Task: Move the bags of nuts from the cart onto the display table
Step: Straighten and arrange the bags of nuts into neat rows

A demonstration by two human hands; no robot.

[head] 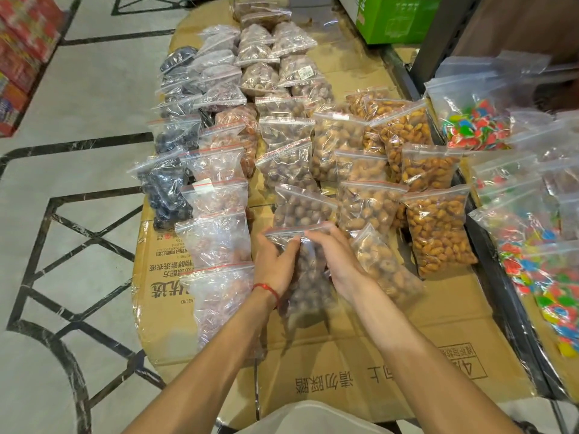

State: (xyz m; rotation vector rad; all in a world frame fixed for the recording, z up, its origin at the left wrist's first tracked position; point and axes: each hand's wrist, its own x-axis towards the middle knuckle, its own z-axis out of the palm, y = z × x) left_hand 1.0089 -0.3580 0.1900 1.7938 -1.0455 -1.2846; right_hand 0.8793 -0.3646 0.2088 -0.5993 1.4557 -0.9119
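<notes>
Holding a clear zip-top plastic bag of dark brown nuts at the near-middle of the cardboard-covered tabletop. Gripping its top with the left hand, fingers curled; clasping its right side with the right hand. Hemmed in by a clear bag of tan nuts just right, a clear bag of pale reddish nuts just left.

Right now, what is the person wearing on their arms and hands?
Both arms are bare, no sleeves or gloves. The left hand has a thin red string bracelet round its wrist. The right hand and wrist wear nothing.
</notes>
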